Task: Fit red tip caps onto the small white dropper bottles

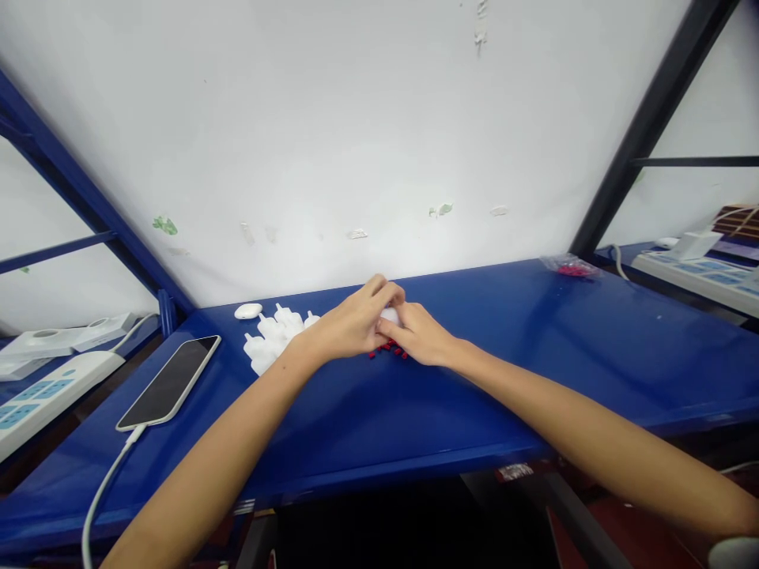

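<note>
Nearest, a phone [169, 382] with a white cable [103, 490] is seen lying on the blue table [534, 379]. Farther in, a small white bottle [390, 315] is held between the left hand [349, 324] and the right hand [422, 335], both closed around it. Red caps [388, 348] are scattered just under the hands. White bottles [273, 336] are grouped just left of them. A plastic bag [570, 267] is placed near the wall.
</note>
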A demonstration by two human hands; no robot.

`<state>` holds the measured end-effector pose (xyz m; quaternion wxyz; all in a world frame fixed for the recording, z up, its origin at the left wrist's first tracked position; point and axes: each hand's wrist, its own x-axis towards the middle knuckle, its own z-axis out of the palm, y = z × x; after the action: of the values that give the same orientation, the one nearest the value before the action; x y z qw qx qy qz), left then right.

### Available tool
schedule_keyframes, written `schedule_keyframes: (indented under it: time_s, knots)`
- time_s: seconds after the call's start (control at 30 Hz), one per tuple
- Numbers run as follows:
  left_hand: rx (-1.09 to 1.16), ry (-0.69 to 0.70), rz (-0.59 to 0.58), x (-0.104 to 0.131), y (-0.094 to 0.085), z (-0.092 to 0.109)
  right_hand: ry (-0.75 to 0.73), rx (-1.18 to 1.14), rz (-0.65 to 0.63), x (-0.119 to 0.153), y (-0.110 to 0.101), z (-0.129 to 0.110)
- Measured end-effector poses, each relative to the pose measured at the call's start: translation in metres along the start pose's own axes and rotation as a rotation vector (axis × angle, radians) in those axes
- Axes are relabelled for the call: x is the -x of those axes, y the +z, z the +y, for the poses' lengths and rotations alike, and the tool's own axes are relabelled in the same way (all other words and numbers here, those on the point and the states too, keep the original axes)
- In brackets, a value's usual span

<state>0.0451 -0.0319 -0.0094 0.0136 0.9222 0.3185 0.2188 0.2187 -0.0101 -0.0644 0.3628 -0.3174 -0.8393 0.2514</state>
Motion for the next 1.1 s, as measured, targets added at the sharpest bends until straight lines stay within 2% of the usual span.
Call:
schedule_keyframes:
  time_s: [0.07, 0.17, 0.23, 0.3, 0.37, 0.5, 0.57, 0.63, 0.7, 0.77, 0.87, 0.97, 1.1]
  knots:
    - [-0.012, 0.063, 0.013, -0.002, 0.001, 0.000, -0.035, -0.016, -0.067, -0.001, -0.004, -0.002]
    - [-0.052, 0.179, 0.079, 0.001, 0.003, -0.002, -0.106, -0.174, -0.218, 0.000, -0.010, -0.007]
    - [-0.044, 0.247, 0.179, 0.005, 0.006, -0.004, -0.105, -0.294, -0.289, 0.002, -0.012, -0.011]
    - [0.026, 0.278, 0.349, 0.008, 0.010, -0.004, -0.080, -0.397, -0.332, 0.006, -0.012, -0.015]
    - [0.107, 0.223, 0.574, 0.006, 0.014, -0.001, -0.054, -0.465, -0.343, 0.009, -0.012, -0.019]
    - [0.212, -0.063, 0.972, -0.010, 0.023, 0.013, -0.032, -0.465, -0.358, 0.013, -0.013, -0.027]
    - [0.249, -0.142, 1.080, -0.019, 0.026, 0.017, -0.004, -0.481, -0.376, 0.013, -0.013, -0.027]
    - [0.271, -0.189, 1.120, -0.024, 0.028, 0.016, 0.054, -0.537, -0.333, 0.010, -0.013, -0.023]
    - [0.304, -0.250, 1.094, -0.021, 0.028, 0.009, 0.126, -0.625, -0.244, 0.006, -0.014, -0.016]
    - [0.340, -0.323, 1.007, -0.010, 0.030, -0.001, 0.190, -0.730, -0.161, 0.001, -0.017, -0.009]
    - [0.307, -0.351, 0.791, 0.016, 0.035, -0.014, 0.250, -0.869, -0.063, -0.006, -0.024, 0.000]
    - [0.156, -0.327, 0.527, 0.038, 0.040, -0.019, 0.294, -0.968, 0.029, -0.010, -0.027, 0.009]
    - [0.041, -0.302, 0.257, 0.047, 0.040, -0.019, 0.360, -1.005, 0.185, -0.008, -0.023, 0.026]
